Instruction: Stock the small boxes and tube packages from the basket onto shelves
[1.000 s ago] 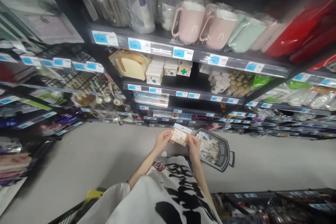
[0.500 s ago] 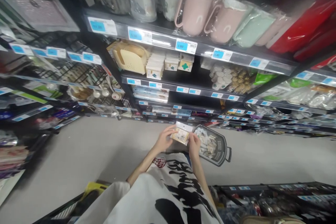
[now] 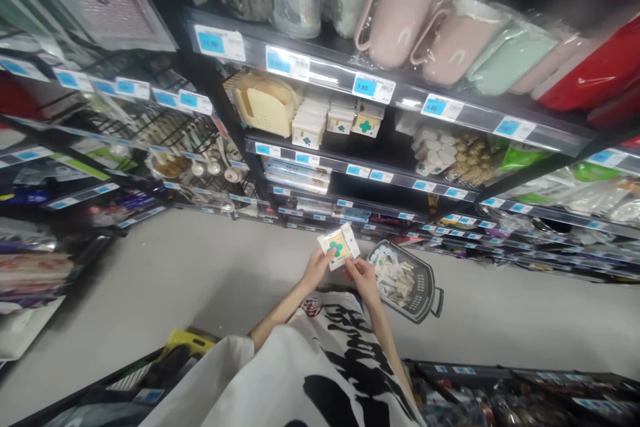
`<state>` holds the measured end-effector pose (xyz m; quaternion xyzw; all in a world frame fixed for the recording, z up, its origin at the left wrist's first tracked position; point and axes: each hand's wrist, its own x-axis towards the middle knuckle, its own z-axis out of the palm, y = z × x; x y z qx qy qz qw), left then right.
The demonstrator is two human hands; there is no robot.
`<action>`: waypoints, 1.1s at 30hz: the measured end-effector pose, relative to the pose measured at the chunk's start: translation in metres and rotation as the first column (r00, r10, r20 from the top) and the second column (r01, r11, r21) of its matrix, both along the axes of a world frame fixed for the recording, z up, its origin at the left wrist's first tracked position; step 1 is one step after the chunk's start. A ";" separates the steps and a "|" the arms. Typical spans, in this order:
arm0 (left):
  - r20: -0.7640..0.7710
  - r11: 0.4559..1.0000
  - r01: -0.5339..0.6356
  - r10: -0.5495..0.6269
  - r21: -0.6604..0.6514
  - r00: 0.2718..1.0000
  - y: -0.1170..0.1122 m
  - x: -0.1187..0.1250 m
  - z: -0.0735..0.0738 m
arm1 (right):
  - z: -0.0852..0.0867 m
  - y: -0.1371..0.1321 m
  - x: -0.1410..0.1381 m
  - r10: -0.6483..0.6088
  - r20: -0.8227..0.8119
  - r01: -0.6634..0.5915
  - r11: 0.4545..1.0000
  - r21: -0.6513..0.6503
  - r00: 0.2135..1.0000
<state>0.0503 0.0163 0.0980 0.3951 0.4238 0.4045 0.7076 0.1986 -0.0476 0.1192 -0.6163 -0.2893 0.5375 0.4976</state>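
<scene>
My left hand (image 3: 315, 266) and my right hand (image 3: 362, 275) both pinch a small flat packet (image 3: 339, 247) with a white header and a green clover mark, held up in front of my chest. Its printed face is turned toward me. Similar clover-marked packs (image 3: 340, 121) stand in a row on the second shelf ahead. A dark shopping basket (image 3: 423, 278) holding several small packets sits on the floor just right of my hands.
Black store shelving (image 3: 410, 99) with blue price tags runs across the view; pink and mint mugs (image 3: 395, 20) stand on the top shelf. A wire rack of utensils (image 3: 165, 140) is at left. Grey floor (image 3: 165, 287) lies between the shelves, and a low display (image 3: 500, 393) is at bottom right.
The packet has been turned over and lifted slightly, so its green clover side now faces me. The view has shifted a little to the left.
</scene>
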 end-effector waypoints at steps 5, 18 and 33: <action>0.117 0.988 0.045 -0.027 -0.147 0.993 0.000 -0.002 0.000 | -0.004 0.001 0.001 -0.032 -0.004 0.032 0.998 0.051 0.999; -0.034 1.000 0.018 -0.018 -0.003 0.999 0.010 -0.001 0.003 | -0.007 0.005 0.003 -0.244 0.049 0.238 0.966 0.101 0.968; -0.020 0.999 -0.003 0.003 0.036 1.000 0.019 0.001 0.011 | 0.005 0.020 0.006 -0.264 0.069 0.259 0.963 0.068 0.962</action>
